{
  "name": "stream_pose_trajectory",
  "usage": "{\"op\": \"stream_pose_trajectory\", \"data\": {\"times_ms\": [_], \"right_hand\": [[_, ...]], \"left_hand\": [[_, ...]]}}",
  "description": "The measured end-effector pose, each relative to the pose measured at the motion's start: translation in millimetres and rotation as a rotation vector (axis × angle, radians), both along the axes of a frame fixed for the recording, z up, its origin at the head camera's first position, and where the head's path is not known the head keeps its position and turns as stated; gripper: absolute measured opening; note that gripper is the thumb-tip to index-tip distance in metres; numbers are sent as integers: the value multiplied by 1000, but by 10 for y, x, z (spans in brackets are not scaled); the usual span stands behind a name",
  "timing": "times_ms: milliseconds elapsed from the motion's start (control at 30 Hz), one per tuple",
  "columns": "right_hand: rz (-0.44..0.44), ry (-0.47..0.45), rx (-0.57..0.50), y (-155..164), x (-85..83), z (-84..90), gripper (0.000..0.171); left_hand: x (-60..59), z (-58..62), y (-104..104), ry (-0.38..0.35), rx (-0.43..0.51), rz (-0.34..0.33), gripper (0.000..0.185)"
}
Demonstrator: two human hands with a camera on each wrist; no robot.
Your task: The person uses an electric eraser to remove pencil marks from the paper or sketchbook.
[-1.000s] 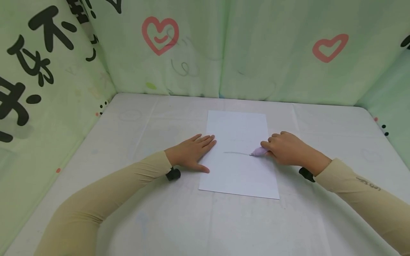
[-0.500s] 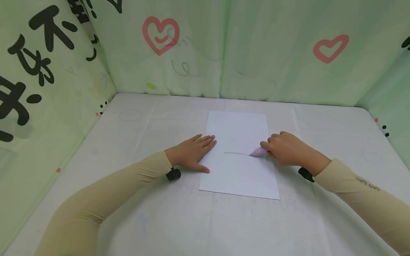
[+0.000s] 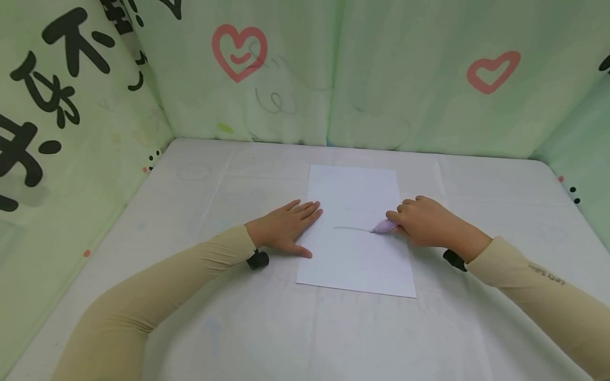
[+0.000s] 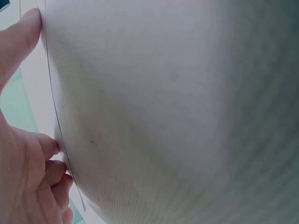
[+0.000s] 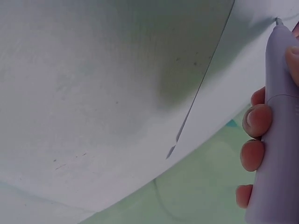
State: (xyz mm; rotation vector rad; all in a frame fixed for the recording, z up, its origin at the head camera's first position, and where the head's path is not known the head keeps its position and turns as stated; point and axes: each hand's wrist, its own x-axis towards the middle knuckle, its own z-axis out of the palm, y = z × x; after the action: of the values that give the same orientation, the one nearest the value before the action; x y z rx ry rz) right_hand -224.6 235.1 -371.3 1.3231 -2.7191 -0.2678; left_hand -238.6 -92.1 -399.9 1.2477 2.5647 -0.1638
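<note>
a pale purple pen (image 3: 383,226) juts from the right hand (image 3: 424,222), whose fingers are curled round it, its tip touching a white sheet of paper (image 3: 352,196) between the hands. a thin grey line (image 3: 350,228) runs from that tip toward the left hand (image 3: 283,227), which lies with straight fingers over the sheet's edge. beneath both hands is a white table (image 3: 267,328); beyond them hangs a green cloth (image 3: 381,95) with red hearts (image 3: 258,53).

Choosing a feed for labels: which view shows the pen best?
Right wrist: the pen is up close there, its tip and much of its body visible. The head view shows only its tip end, the rest hidden by the right hand; I can't make it out in the left wrist view.
</note>
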Motion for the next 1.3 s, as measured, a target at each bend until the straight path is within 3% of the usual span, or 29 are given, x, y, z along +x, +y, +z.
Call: {"op": "stream_pose_trajectory", "data": {"times_ms": [1300], "right_hand": [[19, 15, -14, -37, 4, 10, 20]], "left_hand": [[7, 9, -3, -7, -5, 8, 100]]}}
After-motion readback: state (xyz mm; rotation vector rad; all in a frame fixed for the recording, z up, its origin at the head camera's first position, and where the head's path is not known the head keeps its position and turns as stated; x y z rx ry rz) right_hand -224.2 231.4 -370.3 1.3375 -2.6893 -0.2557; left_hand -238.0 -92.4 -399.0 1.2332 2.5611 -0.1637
